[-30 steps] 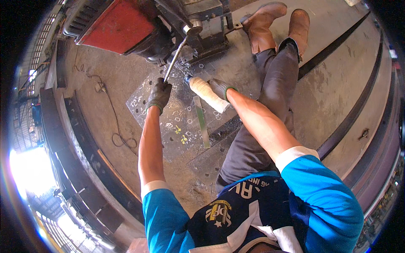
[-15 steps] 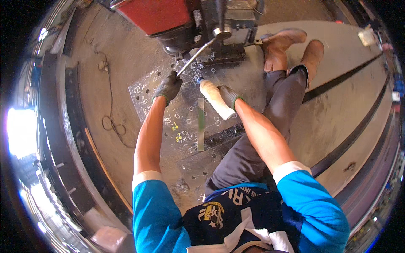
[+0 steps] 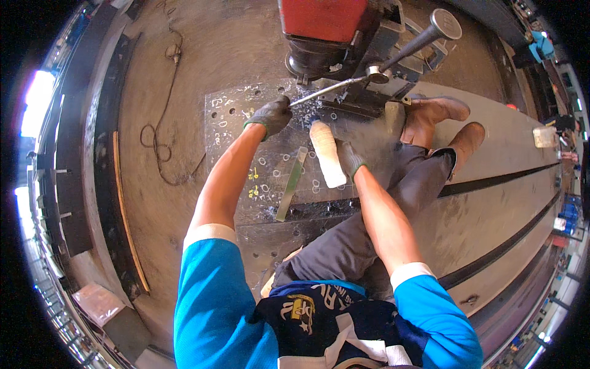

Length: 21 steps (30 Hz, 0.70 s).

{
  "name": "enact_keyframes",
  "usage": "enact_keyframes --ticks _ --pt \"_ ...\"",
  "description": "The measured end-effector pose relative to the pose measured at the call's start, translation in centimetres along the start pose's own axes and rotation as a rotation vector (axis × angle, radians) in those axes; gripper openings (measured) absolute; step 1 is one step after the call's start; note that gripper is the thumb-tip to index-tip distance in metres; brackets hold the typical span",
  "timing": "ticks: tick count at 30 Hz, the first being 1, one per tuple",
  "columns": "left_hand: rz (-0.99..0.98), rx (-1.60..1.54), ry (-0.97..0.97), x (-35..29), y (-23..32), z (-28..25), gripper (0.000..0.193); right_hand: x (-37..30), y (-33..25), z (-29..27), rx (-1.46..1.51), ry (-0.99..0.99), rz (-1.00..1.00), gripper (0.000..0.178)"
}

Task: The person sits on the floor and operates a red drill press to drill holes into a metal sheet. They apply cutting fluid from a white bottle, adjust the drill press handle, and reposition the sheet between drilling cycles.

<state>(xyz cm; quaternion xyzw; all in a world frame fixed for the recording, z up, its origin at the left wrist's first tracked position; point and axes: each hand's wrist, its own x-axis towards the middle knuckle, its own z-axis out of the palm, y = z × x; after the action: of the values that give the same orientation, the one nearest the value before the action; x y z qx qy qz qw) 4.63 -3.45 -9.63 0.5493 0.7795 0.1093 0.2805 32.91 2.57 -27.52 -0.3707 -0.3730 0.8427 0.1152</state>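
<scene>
My gloved left hand is closed around the end of a metal feed lever. That lever runs up to a round hub on a red and black drilling machine. In my gloved right hand is a tan and white squeeze bottle, its narrow end pointing toward the machine's lower part. Part of the right hand's fingers is behind the bottle. Under both hands lies a dark steel plate with drilled holes, chalk rings and yellow marks. A flat metal strip rests on the plate, beside the bottle.
Metal shavings and wet patches lie around the machine's base. A second black handle with a round end sticks up from the hub. My legs and brown boots stretch out to the right. A cable loops across the floor at left.
The view has turned and shifted, so the machine, plate and strip appear further right and tilted. Both hands keep their holds on the lever and the bottle.
</scene>
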Motion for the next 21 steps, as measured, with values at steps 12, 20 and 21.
enact_keyframes --ticks 12,20,21 --pt "-0.047 0.008 -0.053 0.9 -0.4 0.6 0.038 0.1 1.4 -2.5 -0.945 0.119 -0.231 0.042" --pt "-0.044 0.001 -0.048 1.5 -0.9 1.4 0.038 -1.2 1.0 -1.7 -0.987 0.092 -0.304 0.049" --pt "-0.044 -0.003 -0.050 1.4 -0.9 1.5 0.039 -1.2 1.0 -1.7 -1.046 0.014 -0.476 0.050"
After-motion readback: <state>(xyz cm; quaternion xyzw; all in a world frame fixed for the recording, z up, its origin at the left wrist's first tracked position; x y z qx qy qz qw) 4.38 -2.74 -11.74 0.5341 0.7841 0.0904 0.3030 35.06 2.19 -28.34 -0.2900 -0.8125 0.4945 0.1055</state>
